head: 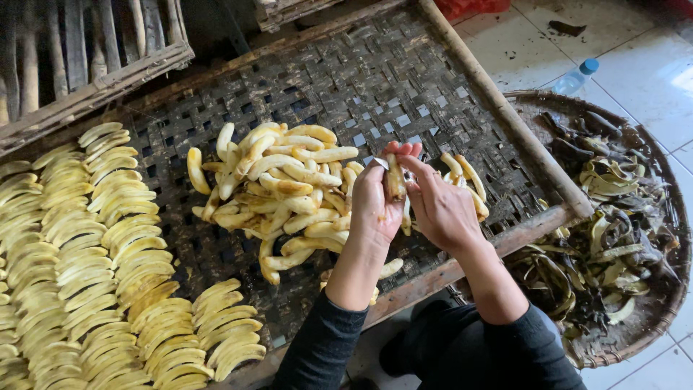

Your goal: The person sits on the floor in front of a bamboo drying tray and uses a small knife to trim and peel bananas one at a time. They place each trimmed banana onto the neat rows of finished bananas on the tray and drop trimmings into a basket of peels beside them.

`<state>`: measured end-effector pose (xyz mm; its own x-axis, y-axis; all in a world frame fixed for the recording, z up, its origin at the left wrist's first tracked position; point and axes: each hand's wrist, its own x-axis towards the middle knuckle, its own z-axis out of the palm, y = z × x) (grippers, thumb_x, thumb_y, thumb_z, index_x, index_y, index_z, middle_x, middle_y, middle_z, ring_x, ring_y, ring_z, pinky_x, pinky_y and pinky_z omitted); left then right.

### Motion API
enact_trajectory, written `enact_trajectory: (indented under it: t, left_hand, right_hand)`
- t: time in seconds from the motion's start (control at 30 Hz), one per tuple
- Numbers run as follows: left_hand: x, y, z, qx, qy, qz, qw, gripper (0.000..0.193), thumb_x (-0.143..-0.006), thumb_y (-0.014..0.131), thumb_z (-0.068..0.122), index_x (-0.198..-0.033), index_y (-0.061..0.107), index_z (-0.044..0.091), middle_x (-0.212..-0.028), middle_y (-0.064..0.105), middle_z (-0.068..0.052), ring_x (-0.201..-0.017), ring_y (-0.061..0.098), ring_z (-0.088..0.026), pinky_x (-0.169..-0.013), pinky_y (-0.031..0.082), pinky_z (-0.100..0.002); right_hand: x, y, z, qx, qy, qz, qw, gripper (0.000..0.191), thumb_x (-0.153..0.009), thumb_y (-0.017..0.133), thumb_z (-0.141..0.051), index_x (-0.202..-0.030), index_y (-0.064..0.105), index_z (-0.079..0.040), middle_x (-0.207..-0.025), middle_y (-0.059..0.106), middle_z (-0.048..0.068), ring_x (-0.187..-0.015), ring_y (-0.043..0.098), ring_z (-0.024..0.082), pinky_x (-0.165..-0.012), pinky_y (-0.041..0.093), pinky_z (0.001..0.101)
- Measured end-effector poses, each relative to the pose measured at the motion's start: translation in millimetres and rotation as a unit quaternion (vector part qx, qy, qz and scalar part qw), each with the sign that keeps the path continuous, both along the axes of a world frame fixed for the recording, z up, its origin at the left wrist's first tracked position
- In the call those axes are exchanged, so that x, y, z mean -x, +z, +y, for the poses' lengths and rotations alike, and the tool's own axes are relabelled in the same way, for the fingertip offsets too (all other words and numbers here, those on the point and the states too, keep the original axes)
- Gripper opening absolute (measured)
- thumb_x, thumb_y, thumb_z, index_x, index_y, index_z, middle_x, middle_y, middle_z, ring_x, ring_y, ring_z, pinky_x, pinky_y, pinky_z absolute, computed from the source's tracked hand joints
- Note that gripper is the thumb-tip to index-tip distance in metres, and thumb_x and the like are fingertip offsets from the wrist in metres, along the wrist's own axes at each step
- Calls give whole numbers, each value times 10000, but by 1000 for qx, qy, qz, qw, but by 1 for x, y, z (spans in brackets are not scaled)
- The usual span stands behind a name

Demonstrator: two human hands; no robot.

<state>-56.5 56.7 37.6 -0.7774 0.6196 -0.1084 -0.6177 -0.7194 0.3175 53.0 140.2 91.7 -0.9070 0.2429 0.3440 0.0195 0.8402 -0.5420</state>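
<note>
slicing lengthwise goes best with a steady, shallow cut: in the head view the left hand (375, 206) clasps one pale yellow peeled banana (395, 178) above the dark woven bamboo tray (404, 79), the right hand (440, 206) pinching it too; one heap of whole bananas (278, 191), slices too many to count

From my remote feed: soft, even daylight fills the scene, brightest at upper right, where the white floor tiles (635, 65) glare almost to blank. Shadows are faint and diffuse; the darkest patches sit under the woven tray (375, 79) and in the black sleeves (325, 347). Focus holds sharp across the centre. Straight edges bow slightly toward the corners, and I see no motion blur.
</note>
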Motion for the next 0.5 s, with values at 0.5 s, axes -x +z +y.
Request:
enact_trajectory:
  t: [0.5]
  left_hand:
    - [93, -21, -13, 710, 36, 581, 397, 491, -869, 791, 194, -1300, 601, 56, -1254, 669, -159, -1140, 649, -297, -986, 530, -419]
  right_hand:
    - [0, -27, 70, -71, -273, -148, 948, 544, -1037, 568, -302, -1492, 318, -140, -1122, 717, 245, -867, 712, 439, -677, 530, 542]
